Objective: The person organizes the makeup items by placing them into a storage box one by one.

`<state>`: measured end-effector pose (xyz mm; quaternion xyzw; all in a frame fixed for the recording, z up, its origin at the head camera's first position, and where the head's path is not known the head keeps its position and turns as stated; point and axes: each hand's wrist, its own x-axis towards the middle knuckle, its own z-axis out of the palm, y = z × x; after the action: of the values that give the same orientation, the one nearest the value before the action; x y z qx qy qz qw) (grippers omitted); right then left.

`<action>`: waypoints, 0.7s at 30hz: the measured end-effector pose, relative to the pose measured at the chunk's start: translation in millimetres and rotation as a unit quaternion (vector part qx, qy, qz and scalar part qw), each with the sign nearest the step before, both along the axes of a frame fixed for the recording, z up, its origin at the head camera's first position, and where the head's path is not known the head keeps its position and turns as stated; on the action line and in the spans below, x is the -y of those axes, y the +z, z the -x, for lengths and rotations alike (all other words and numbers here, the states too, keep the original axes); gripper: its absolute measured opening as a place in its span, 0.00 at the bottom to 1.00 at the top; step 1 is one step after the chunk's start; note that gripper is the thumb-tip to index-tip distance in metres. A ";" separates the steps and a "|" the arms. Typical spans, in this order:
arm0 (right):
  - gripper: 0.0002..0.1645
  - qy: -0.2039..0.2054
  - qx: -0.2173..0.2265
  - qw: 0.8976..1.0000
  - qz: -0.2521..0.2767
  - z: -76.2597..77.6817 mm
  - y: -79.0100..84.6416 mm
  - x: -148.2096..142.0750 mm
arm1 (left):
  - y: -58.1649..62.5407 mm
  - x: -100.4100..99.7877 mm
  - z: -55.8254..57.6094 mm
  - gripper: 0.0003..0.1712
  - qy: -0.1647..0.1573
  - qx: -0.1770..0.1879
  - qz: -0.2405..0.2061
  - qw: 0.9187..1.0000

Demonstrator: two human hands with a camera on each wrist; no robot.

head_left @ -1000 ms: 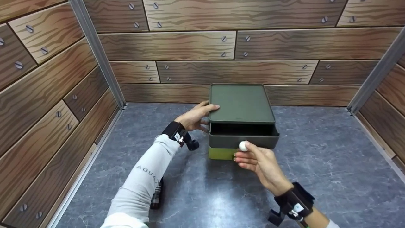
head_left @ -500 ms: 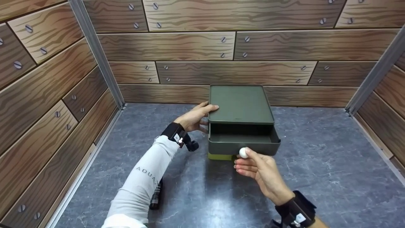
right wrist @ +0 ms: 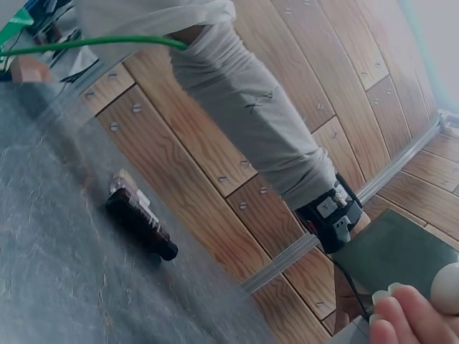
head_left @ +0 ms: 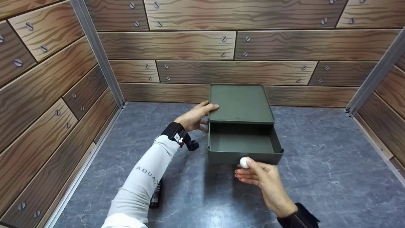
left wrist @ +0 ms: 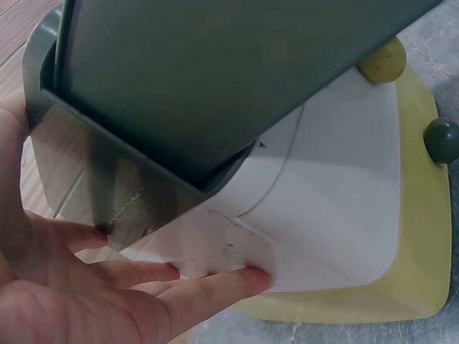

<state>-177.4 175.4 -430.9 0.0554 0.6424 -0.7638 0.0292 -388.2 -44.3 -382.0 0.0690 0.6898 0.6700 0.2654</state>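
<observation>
In the head view a drawer unit [head_left: 240, 103] with a dark green top stands before the back wall. Its top drawer [head_left: 245, 157] is pulled far out toward me, and the part of its inside that shows holds nothing. My right hand [head_left: 267, 183] pinches the drawer's round white knob [head_left: 244, 162] between thumb and fingers. My left hand [head_left: 196, 116] holds the unit's left side, thumb over the top edge. In the left wrist view its fingers [left wrist: 215, 290] press against the side. White and yellow-green tiers lie below, with a yellow-green knob [left wrist: 384, 61] and a dark green knob [left wrist: 440, 140].
A long black patterned object [head_left: 155, 193] lies on the grey marbled surface [head_left: 316, 152], partly hidden by my left sleeve [head_left: 139, 180]. Wood-print panels [head_left: 196, 46] enclose the back and sides. A green cord [right wrist: 93, 43] crosses the right wrist view.
My right hand has moved toward me with the knob, sliding the top drawer steadily out, so more of its inside shows and the yellow-green front is covered. My left hand stays put.
</observation>
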 end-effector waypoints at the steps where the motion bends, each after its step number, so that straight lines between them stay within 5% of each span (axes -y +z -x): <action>1: 0.19 -0.004 -0.009 1.000 -0.005 -0.5 -1.3 0.6 | -0.2 0.1 0.1 0.51 0.001 0.000 0.000 1.000; 10: 0.17 -0.038 -0.063 0.997 -0.038 -7.6 -9.7 5.7 | -0.8 -0.5 0.2 0.50 -0.001 0.001 -0.005 1.000; 21: 0.16 -0.029 -0.083 0.995 -0.054 -30.4 -10.3 9.6 | -1.0 0.6 0.2 0.47 0.000 -0.005 -0.012 1.000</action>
<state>-146.9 165.8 -441.2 0.0114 0.6809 -0.7307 -0.0493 -388.4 -44.9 -382.9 0.0756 0.6832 0.6777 0.2612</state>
